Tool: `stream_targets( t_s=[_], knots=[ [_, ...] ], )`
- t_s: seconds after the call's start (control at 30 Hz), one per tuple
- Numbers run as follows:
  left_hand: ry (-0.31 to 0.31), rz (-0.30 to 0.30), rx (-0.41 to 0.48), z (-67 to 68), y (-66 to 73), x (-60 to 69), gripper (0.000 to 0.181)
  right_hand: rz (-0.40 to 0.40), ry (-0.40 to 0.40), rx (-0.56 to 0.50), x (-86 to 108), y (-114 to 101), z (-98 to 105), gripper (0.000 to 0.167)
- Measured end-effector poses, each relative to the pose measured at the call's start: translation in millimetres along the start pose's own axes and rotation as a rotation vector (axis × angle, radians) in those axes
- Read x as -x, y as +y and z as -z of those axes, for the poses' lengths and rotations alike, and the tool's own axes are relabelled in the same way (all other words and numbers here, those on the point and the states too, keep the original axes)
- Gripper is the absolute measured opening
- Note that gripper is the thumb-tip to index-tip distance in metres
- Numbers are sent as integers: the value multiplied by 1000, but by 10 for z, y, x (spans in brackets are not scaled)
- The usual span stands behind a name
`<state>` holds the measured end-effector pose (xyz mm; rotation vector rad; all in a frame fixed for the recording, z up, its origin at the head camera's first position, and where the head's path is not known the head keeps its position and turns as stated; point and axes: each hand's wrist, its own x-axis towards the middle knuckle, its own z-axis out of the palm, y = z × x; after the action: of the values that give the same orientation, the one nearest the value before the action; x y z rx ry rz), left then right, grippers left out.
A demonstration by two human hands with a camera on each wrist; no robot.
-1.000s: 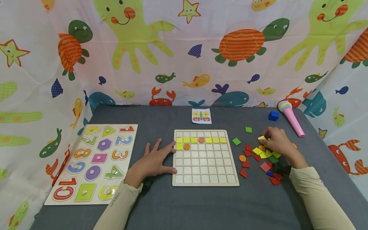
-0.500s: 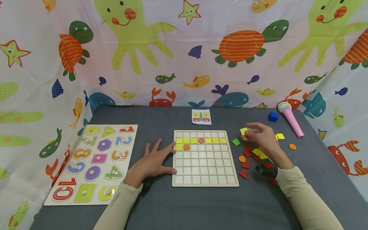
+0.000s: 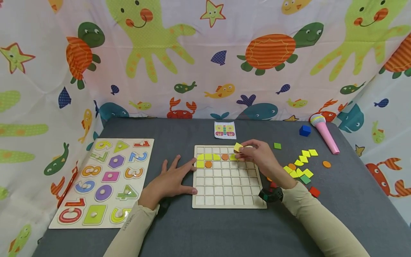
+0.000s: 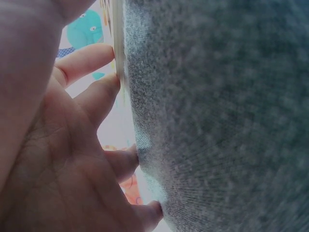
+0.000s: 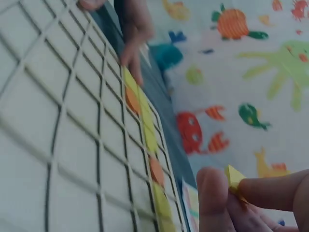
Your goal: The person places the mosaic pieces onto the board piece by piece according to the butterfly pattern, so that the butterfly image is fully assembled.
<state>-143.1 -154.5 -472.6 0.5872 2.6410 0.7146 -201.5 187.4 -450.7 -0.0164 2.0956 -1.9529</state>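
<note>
Though aslant, yellow tile [image 3: 237, 147] between fingers [image 3: 252, 143].

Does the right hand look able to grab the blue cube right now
Probably not yet: the right hand pinches a yellow tile, though only a flat green tile seems to lie on the way to the blue cube.

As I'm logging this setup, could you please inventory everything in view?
Gridded wooden board: one, pale, centre
Inset flat tiles: several, yellow, on board
Inset discs: two, orange, on board
Pinched tile: apparently one, yellow, near board's top
Loose flat tiles: over ten, yellow, green, red, right
Loose flat discs: several, orange, right
Printed card: one, multicoloured, behind board
Wooden peg puzzle: one, multicoloured, left
Cube: one, blue, back right
Toy microphone: one, pink, back right
Tablecloth: one, grey, beneath
Patterned backdrop: one, white, behind
Sleeves: two, beige, arms
Left hand: one, board's left edge
Right hand: one, board's upper right
</note>
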Motion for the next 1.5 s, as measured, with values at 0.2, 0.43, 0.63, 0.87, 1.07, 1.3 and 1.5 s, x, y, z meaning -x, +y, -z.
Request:
stream_targets(
  t_s=[0.2,0.43,0.63,0.87,1.07,1.3,1.5],
  knots=[
    [-4,-2,-3,-1,2,-4,108,14,15,118,-63,30,-312,21],
    [-6,2,-10,9,4,-5,108,133,19,424,-88,90,-535,7],
    [-3,3,-14,-6,-9,-11,108,299,-1,642,-84,158,-657,4],
    [-5,5,-18,-12,-14,-11,108,360,-67,747,-86,181,-688,2],
    [-7,7,-24,-8,-9,-15,108,383,-92,783,-75,147,-588,5],
    [-8,4,-22,1,13,-19,109,337,-98,714,-35,88,-178,14],
    [-9,14,-20,-10,-6,-18,109,280,-92,699,-4,64,271,27]
  ],
)
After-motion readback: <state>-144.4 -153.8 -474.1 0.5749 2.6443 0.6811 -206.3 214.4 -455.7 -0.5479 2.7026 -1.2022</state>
